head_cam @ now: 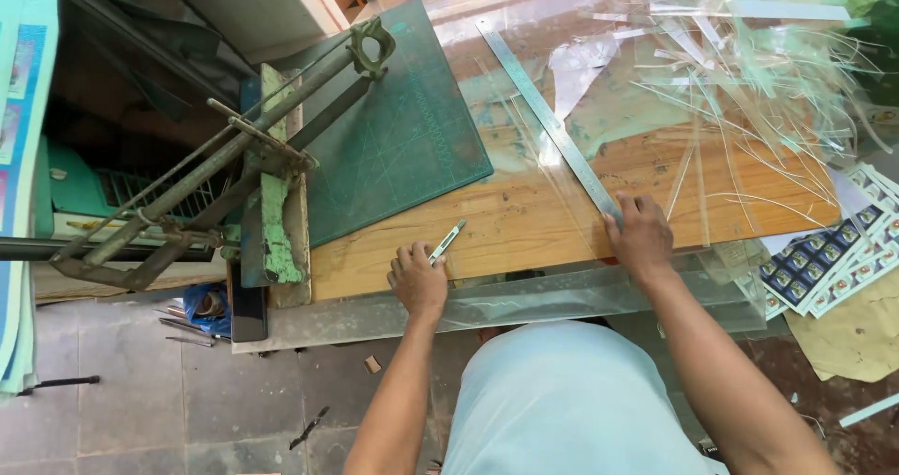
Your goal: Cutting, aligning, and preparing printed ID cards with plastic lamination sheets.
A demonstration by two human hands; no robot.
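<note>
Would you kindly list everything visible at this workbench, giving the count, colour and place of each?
Steel ruler: one, silver, lying diagonally on the bench, near end under the right hand.
Clear plastic sheet: one, transparent, spread over the wooden bench under the ruler.
Craft knife: one, silver-green, in the left hand.
Cutting mat: one, dark green, left part of the bench.
Lever cutter: one, worn green metal, at the bench's left edge.
Plastic offcut strips: many, clear, piled top right.
Printed sticker sheets: several, blue and white, right edge.
Wooden bench: one, orange-brown, centre.
Left hand: one, gripping the knife at the near bench edge.
Right hand: one, pressing down the ruler's near end.
</note>
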